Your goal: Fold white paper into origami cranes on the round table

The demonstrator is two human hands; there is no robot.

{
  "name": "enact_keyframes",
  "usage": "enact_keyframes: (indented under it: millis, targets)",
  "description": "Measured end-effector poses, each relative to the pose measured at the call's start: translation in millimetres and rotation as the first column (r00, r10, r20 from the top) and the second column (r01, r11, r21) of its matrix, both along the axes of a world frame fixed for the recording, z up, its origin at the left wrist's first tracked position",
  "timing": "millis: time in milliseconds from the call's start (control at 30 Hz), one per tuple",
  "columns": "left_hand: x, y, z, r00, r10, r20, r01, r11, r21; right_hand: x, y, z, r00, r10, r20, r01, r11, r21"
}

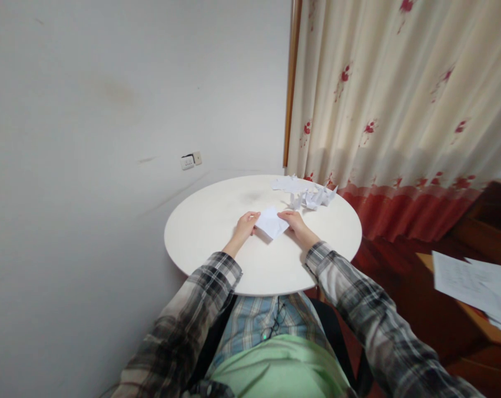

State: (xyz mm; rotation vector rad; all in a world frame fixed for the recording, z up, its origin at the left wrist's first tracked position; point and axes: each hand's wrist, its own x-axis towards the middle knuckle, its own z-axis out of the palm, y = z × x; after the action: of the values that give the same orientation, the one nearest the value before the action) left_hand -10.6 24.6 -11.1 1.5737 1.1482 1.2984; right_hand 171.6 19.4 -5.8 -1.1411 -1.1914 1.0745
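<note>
A small white sheet of paper (pixel 272 223) lies folded on the round white table (pixel 209 232), held between both hands. My left hand (pixel 246 225) pinches its left corner with curled fingers. My right hand (pixel 294 221) presses on its right edge, fingers bent over the paper. Both sleeves are plaid.
Several folded white paper pieces (pixel 312 196) lie at the table's far right edge. A flowered curtain (pixel 399 110) hangs to the right, a white wall with a socket (pixel 191 160) to the left. Loose sheets (pixel 474 284) rest on a wooden surface at the right.
</note>
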Motion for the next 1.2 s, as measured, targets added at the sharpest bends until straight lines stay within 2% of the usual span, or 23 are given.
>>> enact_keyframes:
  millis: [233, 567, 867, 1067, 1200]
  targets:
    - [4, -3, 4.9, 0.983, -0.14, 0.114, 0.145, 0.989, -0.032, 7, 8, -2.9, 0.994, -0.083, -0.067, 0.079, 0.995, -0.057]
    - [3, -7, 9.2, 0.961, -0.245, 0.125, 0.255, 0.964, -0.071, 9, 11, -7.3, 0.983, -0.056, -0.177, 0.051, 0.998, -0.03]
    - [2, -3, 5.1, 0.97, -0.229, 0.077, 0.233, 0.971, -0.048, 8, 10, -6.2, 0.981, -0.071, -0.182, 0.062, 0.997, -0.053]
    - [2, -7, 8.4, 0.978, -0.156, 0.139, 0.162, 0.986, -0.034, 7, 10, -5.5, 0.985, -0.082, -0.154, 0.074, 0.995, -0.06]
    - [3, -7, 8.3, 0.972, -0.176, 0.155, 0.178, 0.984, 0.004, 5, 5, -3.0, 0.993, -0.038, -0.112, 0.031, 0.998, -0.059]
